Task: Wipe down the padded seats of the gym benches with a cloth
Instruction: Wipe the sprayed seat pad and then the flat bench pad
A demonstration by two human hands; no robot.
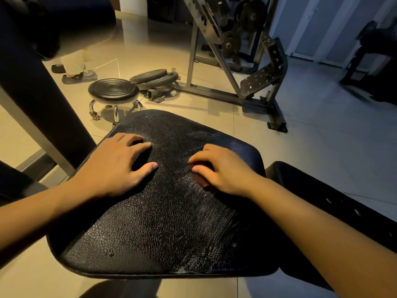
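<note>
Left hand on seat (right hand round cloth)

We see only a reddish-brown sliver of whatever our curled right hand grips, both forearms run out of view at the edges, and a dark blurred shape at top left hides the bystander above the shoes.

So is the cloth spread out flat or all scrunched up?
Scrunched up, it seems: the right hand curls over the cloth on the seat, and only a small reddish bit shows.
</note>
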